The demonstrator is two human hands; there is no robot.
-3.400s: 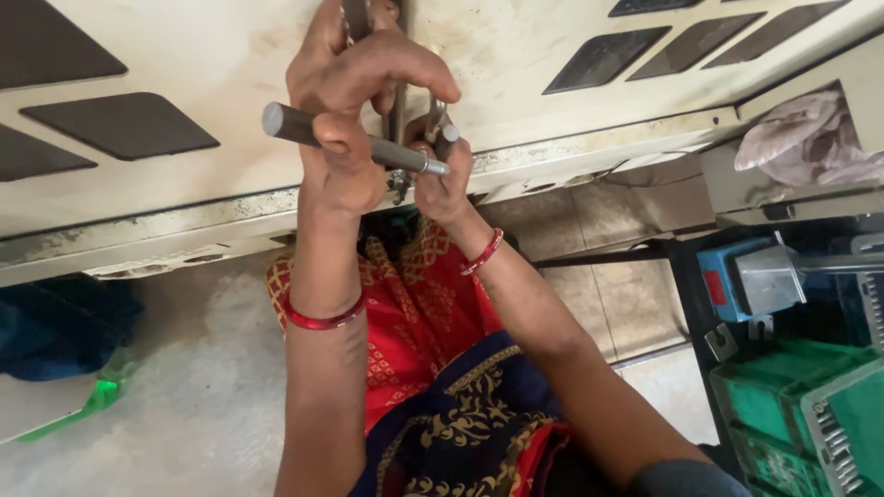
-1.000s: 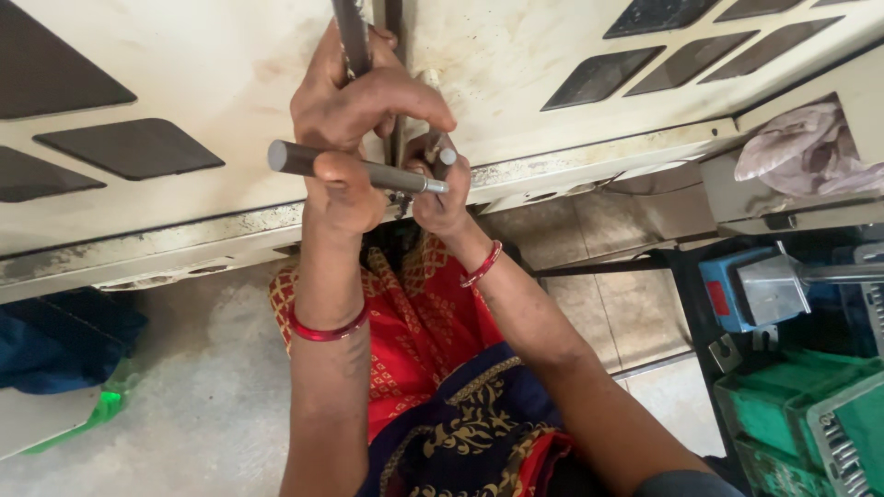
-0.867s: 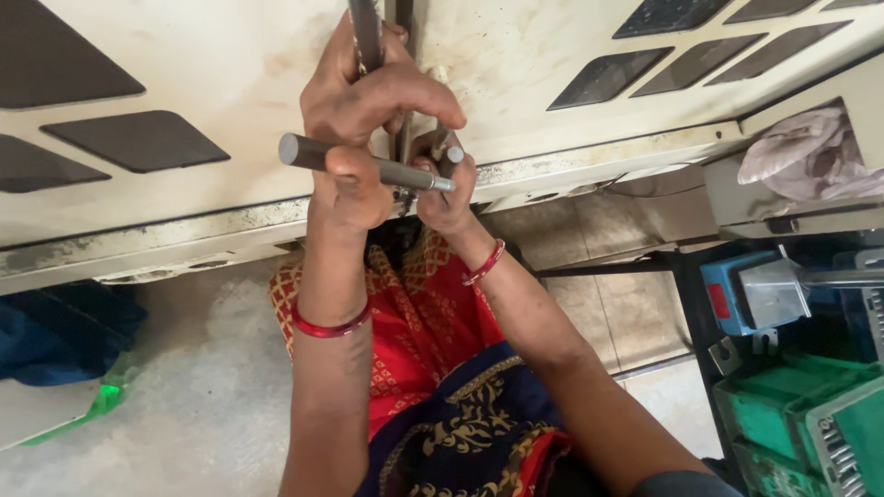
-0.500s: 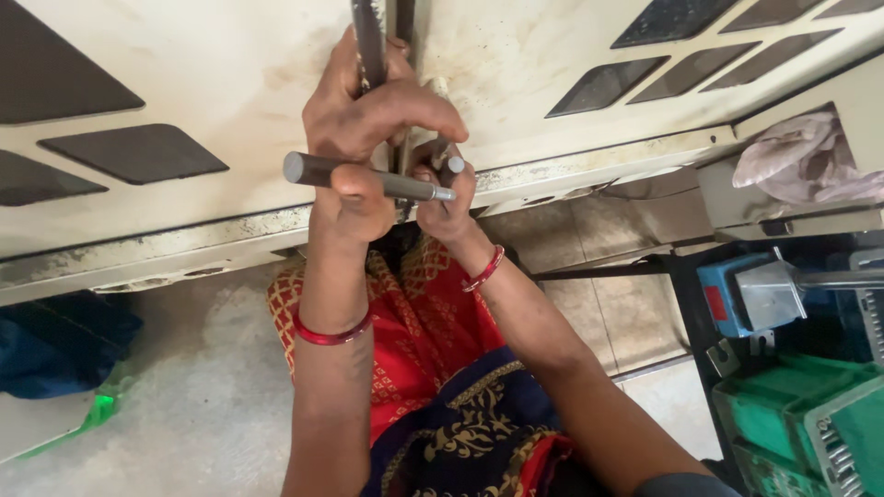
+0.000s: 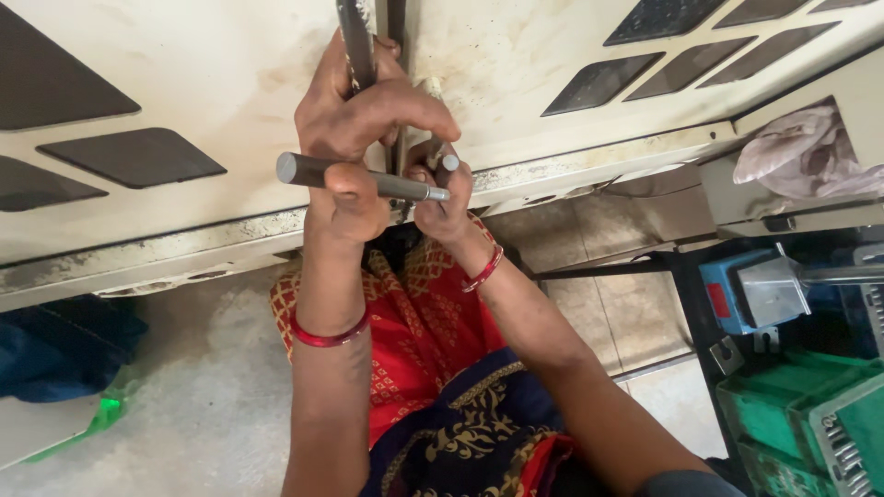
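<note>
**Two hands clamped on a rod at the panel seam**

The person's left hand [image 5: 354, 138] is clenched around a grey steel rod [image 5: 304, 169] that lies crosswise, its free end jutting out past the knuckles and its threaded tip pointing toward the other hand. The same fist also presses against an upright metal bar [image 5: 357, 41] that rises above the fingers along the dark gap in the cream metal panel [image 5: 212, 83]. The right hand [image 5: 442, 189], just beside the left and touching the rod's tip, pinches a small round-headed metal piece [image 5: 449, 163]; what lies under its fingers is hidden.

As a judgement, the work looks mid-way: the rod is seated at the seam and both hands bear on it, but nothing shows whether the fastening is tight or loose.

Counted: one rod, one upright bar, one small metal piece, two hands. Each wrist wears one red bangle [image 5: 327, 336]. Well to the right of the right hand stands a blue block [image 5: 750, 290] beside green crates [image 5: 801, 419], and a crumpled cloth [image 5: 806, 152] lies above them.
</note>
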